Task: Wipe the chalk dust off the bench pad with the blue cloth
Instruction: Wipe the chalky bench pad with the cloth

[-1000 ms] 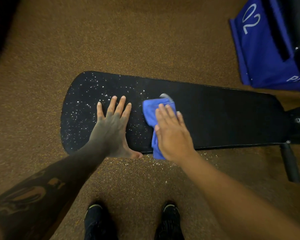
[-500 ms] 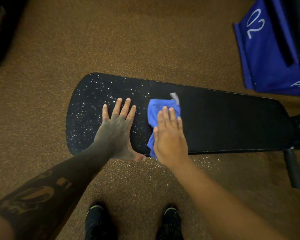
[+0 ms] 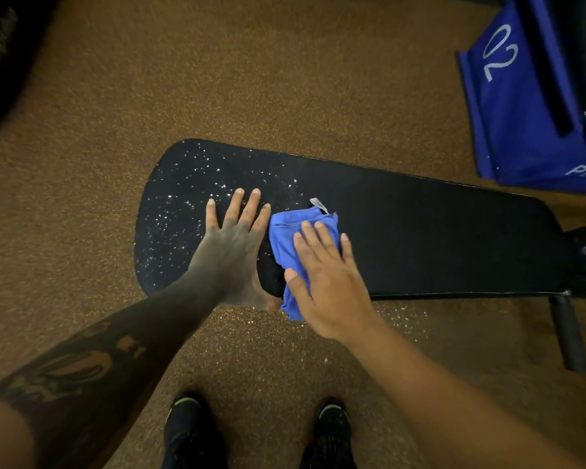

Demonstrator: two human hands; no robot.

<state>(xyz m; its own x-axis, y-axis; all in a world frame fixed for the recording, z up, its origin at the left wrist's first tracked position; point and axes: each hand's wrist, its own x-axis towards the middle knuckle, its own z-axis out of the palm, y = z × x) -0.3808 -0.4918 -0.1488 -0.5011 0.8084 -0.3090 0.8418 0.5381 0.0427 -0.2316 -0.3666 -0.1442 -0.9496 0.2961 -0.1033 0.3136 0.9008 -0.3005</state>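
We press our right hand (image 3: 329, 282), fingers spread flat, on the crumpled blue cloth (image 3: 293, 238) at the near edge of the long black bench pad (image 3: 420, 238). Our left hand (image 3: 232, 245) lies open beside it on white chalk dust (image 3: 180, 204).

The flat right hand (image 3: 329, 282) covers much of the crumpled blue cloth (image 3: 290, 238), and the black padded bench pad (image 3: 437, 238) beneath both is hidden. Right of the pad, the blue fabric panel with white "02" (image 3: 518, 106) is cut off by the picture's edge, its lower lettering unreadable. Left of the pad, a dark blurred shape (image 3: 4, 59) at the picture's corner cannot be identified.
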